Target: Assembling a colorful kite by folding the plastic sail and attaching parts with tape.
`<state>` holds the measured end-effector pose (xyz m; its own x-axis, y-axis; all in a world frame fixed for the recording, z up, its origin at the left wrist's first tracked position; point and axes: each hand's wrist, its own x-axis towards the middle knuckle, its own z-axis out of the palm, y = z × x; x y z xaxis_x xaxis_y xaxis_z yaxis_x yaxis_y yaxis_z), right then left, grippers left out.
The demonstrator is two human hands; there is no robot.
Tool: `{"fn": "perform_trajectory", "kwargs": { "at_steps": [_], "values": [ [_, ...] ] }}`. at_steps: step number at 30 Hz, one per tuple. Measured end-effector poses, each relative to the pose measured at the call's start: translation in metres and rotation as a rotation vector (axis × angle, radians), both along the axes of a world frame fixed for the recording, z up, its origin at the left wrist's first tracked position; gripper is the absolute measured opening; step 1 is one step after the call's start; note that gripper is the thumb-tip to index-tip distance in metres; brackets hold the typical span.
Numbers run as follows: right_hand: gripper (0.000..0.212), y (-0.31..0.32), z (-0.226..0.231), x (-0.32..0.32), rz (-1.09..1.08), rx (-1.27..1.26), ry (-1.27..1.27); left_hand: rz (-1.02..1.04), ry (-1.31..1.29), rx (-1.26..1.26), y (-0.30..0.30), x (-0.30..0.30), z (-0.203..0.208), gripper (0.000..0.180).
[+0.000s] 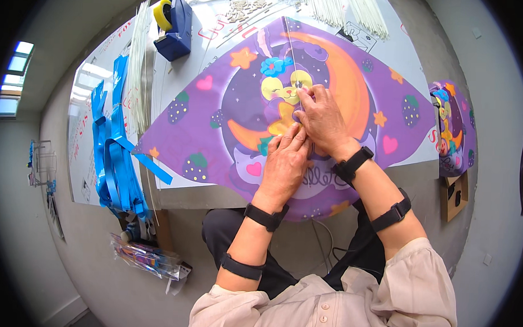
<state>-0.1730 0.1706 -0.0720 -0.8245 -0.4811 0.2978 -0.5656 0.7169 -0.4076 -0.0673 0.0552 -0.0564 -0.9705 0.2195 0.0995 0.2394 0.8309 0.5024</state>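
A purple diamond-shaped kite sail (pixel 218 93), printed with a cartoon rabbit, an orange moon, hearts and strawberries, lies spread over the table and hangs past its near edge. Down its middle runs a thin pale rod (pixel 290 43) from the far tip to my fingers. My right hand (pixel 325 121) is closed in a pinch on the rod at the rabbit's face. Just below and to its left, my left hand (pixel 286 161) is bunched against the sail, its fingertips almost meeting the right hand. What my left fingers hold, if anything, is hidden.
On the left lie blue ribbon strips (pixel 115 158) and a bundle of thin white rods (pixel 141 73). A blue tape dispenser (pixel 174 31) stands at the far left. Small tan pieces (pixel 244 10) and more rods (pixel 364 14) lie farther back. Another printed sail (pixel 454 130) hangs at right.
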Motion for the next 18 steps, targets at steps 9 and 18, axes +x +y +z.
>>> {"fn": "perform_trajectory", "kwargs": {
  "at_steps": [9,18],
  "values": [
    [0.047,-0.0053,0.0060,-0.0044,-0.064,0.018,-0.073,0.000,-0.009,0.015,0.0012,0.0007,0.0007,0.061],
    [0.047,0.0005,0.0010,0.0000,-0.052,0.016,-0.023,-0.012,-0.010,0.012,0.0020,-0.0016,0.0010,0.062]
  ]
}}
